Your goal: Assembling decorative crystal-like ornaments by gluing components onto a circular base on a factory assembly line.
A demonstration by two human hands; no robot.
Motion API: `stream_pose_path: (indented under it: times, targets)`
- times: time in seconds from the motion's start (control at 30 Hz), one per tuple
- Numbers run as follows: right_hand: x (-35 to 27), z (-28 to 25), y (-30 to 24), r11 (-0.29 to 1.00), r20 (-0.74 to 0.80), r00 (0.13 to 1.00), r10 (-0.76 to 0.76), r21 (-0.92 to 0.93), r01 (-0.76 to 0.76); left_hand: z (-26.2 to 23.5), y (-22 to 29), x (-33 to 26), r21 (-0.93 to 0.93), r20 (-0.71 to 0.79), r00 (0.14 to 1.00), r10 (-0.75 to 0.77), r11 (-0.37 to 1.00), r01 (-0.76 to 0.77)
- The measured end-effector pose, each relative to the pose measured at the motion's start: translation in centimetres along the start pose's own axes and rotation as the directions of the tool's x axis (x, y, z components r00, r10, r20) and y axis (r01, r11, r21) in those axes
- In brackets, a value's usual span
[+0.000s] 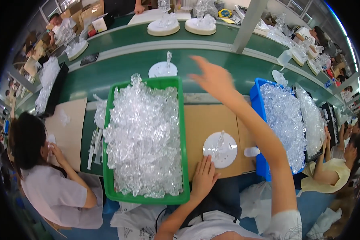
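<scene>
White disc (229, 153), clear piece (221, 141) on it, lies on cardboard (198, 120) between a green crate (148, 199) and a blue crate (263, 166). I see the left hand (204, 174) flat at its near edge, thumb apart; the right hand (214, 78), blurred, reaches fingers-spread above the green worktop (120, 66).

The white disc (230, 151) looks smooth plastic; the clear pieces (144, 140), glossy transparent plastic. The green crate (184, 148) and blue crate (261, 166) are smooth plastic, the cardboard sheet (196, 124) matt paper, the green counter (116, 64) smooth and faintly shiny.
</scene>
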State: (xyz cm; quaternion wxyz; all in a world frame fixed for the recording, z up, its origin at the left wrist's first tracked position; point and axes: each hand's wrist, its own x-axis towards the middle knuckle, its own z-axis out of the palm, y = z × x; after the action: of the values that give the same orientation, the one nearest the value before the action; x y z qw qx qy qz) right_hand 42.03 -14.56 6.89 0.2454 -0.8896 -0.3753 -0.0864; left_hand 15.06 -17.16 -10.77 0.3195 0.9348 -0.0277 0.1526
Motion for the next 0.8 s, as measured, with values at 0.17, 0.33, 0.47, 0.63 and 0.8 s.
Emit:
stream_pose_path:
  times: [0.17, 0.33, 0.47, 0.63, 0.8]
  targets:
    - [13.8, 11.6, 6.7, 0.961, -0.086, 0.986, 0.139, -0.229, -0.156, 2.0, 1.0, 1.2, -0.06, -0.004, 0.997, 0.078, 0.995, -0.078]
    - [12.5, 8.1, 11.5, 0.97, -0.136, 0.99, -0.043, -0.241, 0.01, 1.0, 0.3, 0.9, -0.058, 0.028, 0.999, 0.02, 0.998, -0.018]
    - [4.3, -2.9, 13.2, 0.962, -0.015, 0.982, -0.189, -0.206, 0.182, 0.1, -0.4, 0.8, 0.002, 0.004, 1.0, 0.027, 1.0, -0.027]
    - [-7.6, -4.5, 13.7, 0.972, 0.284, 0.955, 0.091, -0.236, -0.022, 1.1, -0.2, 0.8, 0.004, -0.013, 0.998, 0.058, 0.998, -0.057]
    - [-10.0, -10.0, 18.4, 0.99, 0.142, 0.988, 0.06, -0.131, -0.041, 0.9, -0.3, 0.6, 0.085, -0.046, 0.995, 0.09, 0.993, -0.086]
